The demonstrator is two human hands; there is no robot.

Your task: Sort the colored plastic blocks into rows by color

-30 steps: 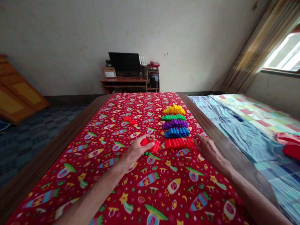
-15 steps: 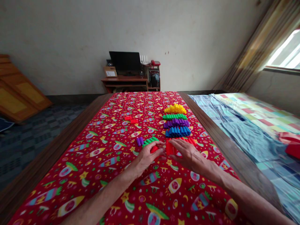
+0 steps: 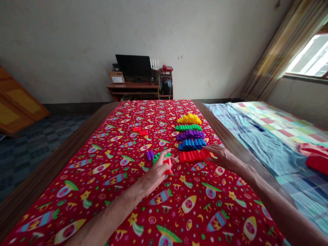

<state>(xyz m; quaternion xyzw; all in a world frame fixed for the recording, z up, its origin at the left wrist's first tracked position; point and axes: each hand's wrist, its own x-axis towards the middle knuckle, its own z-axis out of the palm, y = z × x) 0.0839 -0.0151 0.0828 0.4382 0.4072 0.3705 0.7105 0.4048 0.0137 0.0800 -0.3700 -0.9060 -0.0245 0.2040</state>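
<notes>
My left hand (image 3: pixel 156 169) is curled around a couple of short red tubes (image 3: pixel 167 165), apparently plastic, just left of the rows. Partly hidden behind that hand are several green tubes (image 3: pixel 155 158), with purple tubes (image 3: pixel 150 155) beside them. My right hand (image 3: pixel 219 156) has its fingers stretched out at the right end of a row of red tubes (image 3: pixel 192 156), thumb and fingers apart. Beyond this row lie rows of blue tubes (image 3: pixel 191 144), purple tubes (image 3: pixel 190 134), green tubes (image 3: pixel 188 127) and yellow tubes (image 3: pixel 189 119).
A few loose red tubes (image 3: pixel 140 131) lie farther left on the red patterned cloth (image 3: pixel 107 198). Brown wooden edges (image 3: pixel 84 136) flank the cloth. A bed (image 3: pixel 266 136) stands at the right; a desk (image 3: pixel 134 86) with a monitor (image 3: pixel 133 67) is against the wall.
My right hand has moved right, off the red tubes by my left hand, to the far end of the red row. That row now shows lined up side by side. The view has shifted slightly.
</notes>
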